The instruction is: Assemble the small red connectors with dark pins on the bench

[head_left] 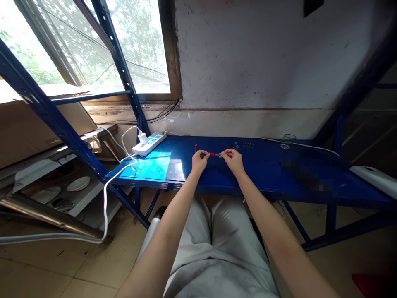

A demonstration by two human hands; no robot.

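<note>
Over the blue tabletop, both of my hands meet at a thin, pen-like object. My left hand (199, 159) pinches the end of its slim red piece (212, 154). From the other side, my right hand (233, 160) pinches a thin, clear bluish piece (218, 155) in line with the red one. Whether the two pieces are joined is too small to tell. A short red piece (196, 147) stands upright just beyond my left hand. Small dark and clear parts (236, 146) lie behind my right fingers, beside several tiny pieces in rows (248, 145).
A white power strip (149, 143) with a plugged-in charger sits at the left of the blue table (257, 174); its cable hangs over the edge. A clear glass (288, 140) stands back right, a white object (374, 177) at far right. Blue posts rise at both sides.
</note>
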